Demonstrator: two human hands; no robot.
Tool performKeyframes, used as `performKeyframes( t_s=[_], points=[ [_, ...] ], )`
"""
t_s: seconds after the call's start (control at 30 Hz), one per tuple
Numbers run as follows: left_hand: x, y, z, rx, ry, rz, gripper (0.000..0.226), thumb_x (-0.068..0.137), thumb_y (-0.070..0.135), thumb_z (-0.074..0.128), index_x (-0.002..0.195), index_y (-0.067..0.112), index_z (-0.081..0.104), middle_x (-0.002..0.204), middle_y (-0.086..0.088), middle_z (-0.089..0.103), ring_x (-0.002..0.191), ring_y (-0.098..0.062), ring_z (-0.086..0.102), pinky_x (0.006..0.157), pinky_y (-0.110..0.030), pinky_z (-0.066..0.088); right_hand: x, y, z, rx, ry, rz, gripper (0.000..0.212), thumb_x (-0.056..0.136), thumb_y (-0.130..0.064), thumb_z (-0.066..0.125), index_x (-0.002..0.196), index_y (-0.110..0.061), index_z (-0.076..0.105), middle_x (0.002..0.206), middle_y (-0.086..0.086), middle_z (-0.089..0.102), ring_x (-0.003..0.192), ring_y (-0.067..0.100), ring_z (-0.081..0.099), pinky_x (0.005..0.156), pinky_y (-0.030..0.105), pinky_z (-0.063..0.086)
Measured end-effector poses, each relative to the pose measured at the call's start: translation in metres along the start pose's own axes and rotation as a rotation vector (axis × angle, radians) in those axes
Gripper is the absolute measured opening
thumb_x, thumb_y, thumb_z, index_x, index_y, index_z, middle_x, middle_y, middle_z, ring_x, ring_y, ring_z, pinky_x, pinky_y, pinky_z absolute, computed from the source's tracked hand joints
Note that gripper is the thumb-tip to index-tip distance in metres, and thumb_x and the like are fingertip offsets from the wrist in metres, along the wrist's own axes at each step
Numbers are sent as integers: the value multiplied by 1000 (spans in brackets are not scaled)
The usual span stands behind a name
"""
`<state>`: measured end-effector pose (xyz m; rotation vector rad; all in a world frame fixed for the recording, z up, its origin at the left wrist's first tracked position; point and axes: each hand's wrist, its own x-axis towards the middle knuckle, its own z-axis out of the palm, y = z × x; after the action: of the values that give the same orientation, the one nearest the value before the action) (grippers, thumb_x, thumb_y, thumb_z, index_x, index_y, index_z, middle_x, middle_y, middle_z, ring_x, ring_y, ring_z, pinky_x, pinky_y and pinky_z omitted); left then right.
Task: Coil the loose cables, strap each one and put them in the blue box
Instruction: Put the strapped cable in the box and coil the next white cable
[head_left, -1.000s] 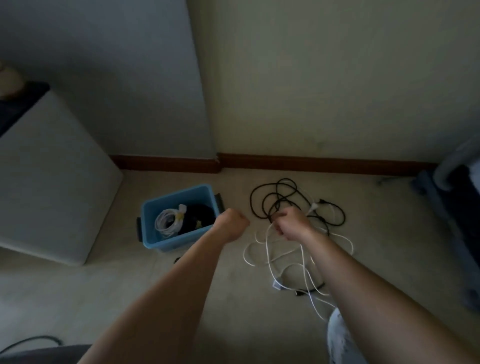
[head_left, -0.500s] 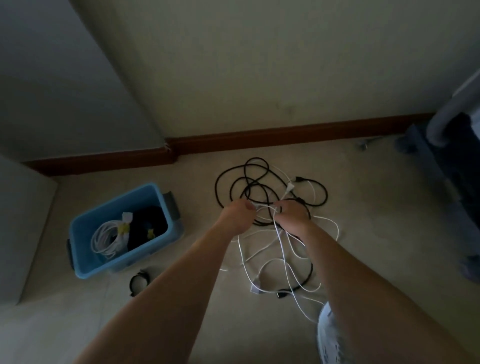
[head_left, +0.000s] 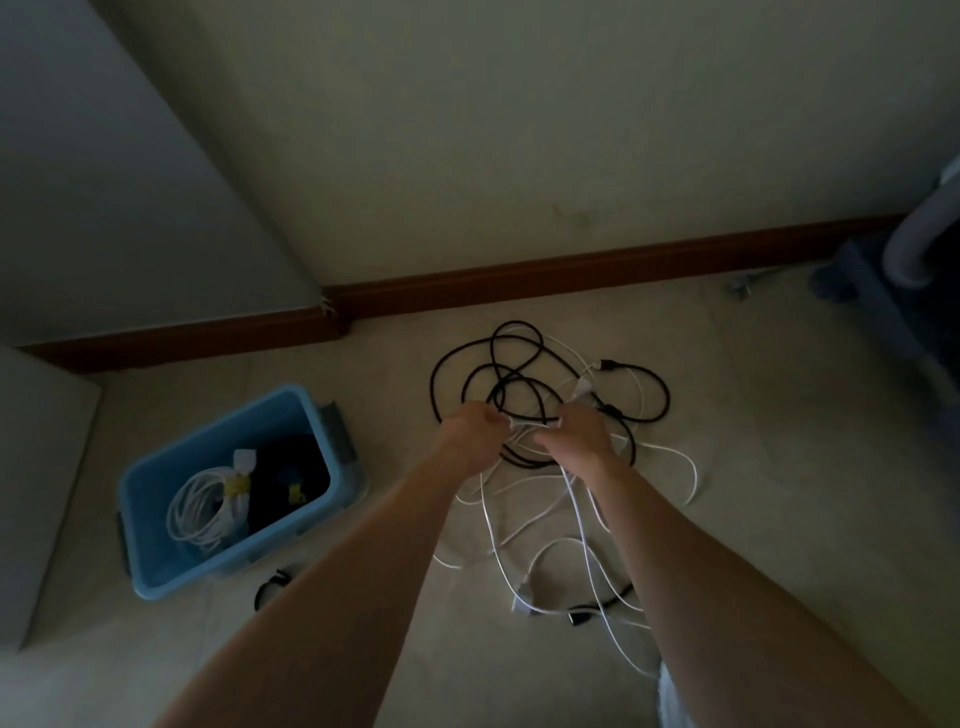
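The tiled floor (head_left: 779, 519) by the skirting board (head_left: 519, 275) serves as the work area, likely because the cables need room to spread. On the left sits the blue box (head_left: 208, 432), open side up, already holding a coiled white cable (head_left: 200, 506) bound with a yellow strap (head_left: 236, 486), and a dark bundle (head_left: 283, 462) beside it. It stands within arm's reach, so finished coils can drop straight in. To the right lies the loose tangle: a black cable (head_left: 657, 387) looping on the far side and a white cable (head_left: 693, 470) trailing nearer. Both hands meet over its middle. The left hand (head_left: 467, 431) has its fingers curled, pinching white strands, and the right hand (head_left: 582, 436) is closed round the same white cable just beside it, probably to draw it free of the black one. A small black strap (head_left: 270, 590) waits on the floor near the box
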<state>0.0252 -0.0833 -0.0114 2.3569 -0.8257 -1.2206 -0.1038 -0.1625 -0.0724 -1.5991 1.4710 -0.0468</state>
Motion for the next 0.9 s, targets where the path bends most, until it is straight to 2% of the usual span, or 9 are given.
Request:
performKeyframes(
  t_s=[0.07, 0.17, 0.33, 0.47, 0.57, 0.7, 0.8, 0.87, 0.9],
  points=[
    [-12, 7, -12, 1, 19, 18, 25, 96, 27, 60, 114, 12, 68, 110, -13, 69, 104, -29, 64, 91, -35, 54, -11, -10, -2, 309, 74, 12, 17, 76, -5, 78, 82, -10, 63, 73, 4, 62, 65, 17, 60, 53, 17, 44],
    [-31, 16, -31, 54, 95, 83, 27, 96, 17, 58, 123, 16, 61, 115, -6, 64, 101, -20, 59, 86, -29, 48, -30, -33, -2, 684, -5, 82, 30, 81, 13, 65, 102, -7, 60, 87, 19, 66, 58, 21, 64, 50, 26, 51],
    [-70, 33, -66, 380, 151, 270, 56, 89, 12, 64, 139, 29, 46, 138, 0, 53, 122, -24, 53, 99, -41, 49, -79, -62, -11, 547, -131, -88, 17, 81, 10, 70, 91, -1, 62, 73, 16, 66, 55, 22, 55, 45, 24, 43],
    [-110, 41, -95, 431, 43, 257, 54, 93, 24, 60, 143, 26, 42, 140, -4, 56, 125, -27, 55, 103, -39, 47, -121, -103, -28, 598, -133, -177, 22, 78, 14, 72, 77, -5, 61, 63, 12, 61, 45, 15, 52, 45, 26, 41],
    [-141, 44, -114, 483, 87, 274, 50, 93, 27, 58, 140, 17, 46, 135, -11, 60, 122, -31, 57, 102, -38, 46, -154, -144, -40, 558, -176, -312, 26, 77, 20, 66, 78, -5, 62, 66, 13, 61, 48, 14, 57, 43, 25, 43],
    [-186, 53, -143, 342, 202, 270, 38, 92, 23, 52, 128, 12, 54, 127, -16, 63, 117, -34, 60, 92, -35, 48, -188, -183, -55, 425, -82, -431, 21, 77, 0, 79, 73, -15, 65, 64, 0, 64, 58, 12, 57, 55, 24, 44],
    [-227, 61, -172, 223, 317, 302, 28, 84, 23, 56, 110, 16, 66, 111, -12, 69, 104, -28, 65, 77, -27, 49, -221, -213, -78, 123, 72, -554, 28, 76, -38, 84, 69, -19, 64, 61, -9, 60, 55, 1, 51, 52, 22, 38],
    [-248, 63, -192, 134, 343, 322, 30, 78, 30, 61, 101, 17, 74, 94, -9, 71, 89, -25, 67, 69, -27, 49, -245, -231, -96, 44, 73, -603, 38, 76, -49, 81, 66, -18, 61, 57, -9, 56, 51, 2, 47, 49, 21, 33],
    [-259, 62, -201, 31, 304, 312, 27, 77, 32, 63, 95, 17, 77, 80, -6, 68, 72, -22, 65, 59, -27, 49, -253, -238, -104, 34, 33, -628, 38, 78, -48, 80, 65, -17, 62, 56, -9, 55, 50, 3, 46, 49, 21, 33]
  ],
)
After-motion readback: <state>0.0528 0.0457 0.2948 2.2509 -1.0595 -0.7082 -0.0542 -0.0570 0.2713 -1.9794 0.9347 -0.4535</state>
